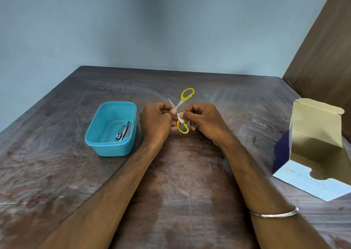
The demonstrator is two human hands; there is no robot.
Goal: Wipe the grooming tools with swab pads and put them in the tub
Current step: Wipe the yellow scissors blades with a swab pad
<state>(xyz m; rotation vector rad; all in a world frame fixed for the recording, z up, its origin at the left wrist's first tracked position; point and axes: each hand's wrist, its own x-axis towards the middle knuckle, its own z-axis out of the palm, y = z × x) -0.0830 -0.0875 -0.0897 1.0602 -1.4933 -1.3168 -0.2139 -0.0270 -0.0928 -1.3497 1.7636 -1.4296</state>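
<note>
Grooming tools, left to right: teal plastic tub (98, 134) at 9 o'clock on dark wooden worktop (190, 172), metal nail clipper (123, 132) inside. Left hand (156, 120) fingers closed on yellow-handled scissors (183, 104), blades open, at centre above worktop. Right hand (205, 121) fingers pinch white swab pad (180, 118) against scissors. Open cardboard alcohol-swab box (311, 153) at 3 o'clock.
</note>
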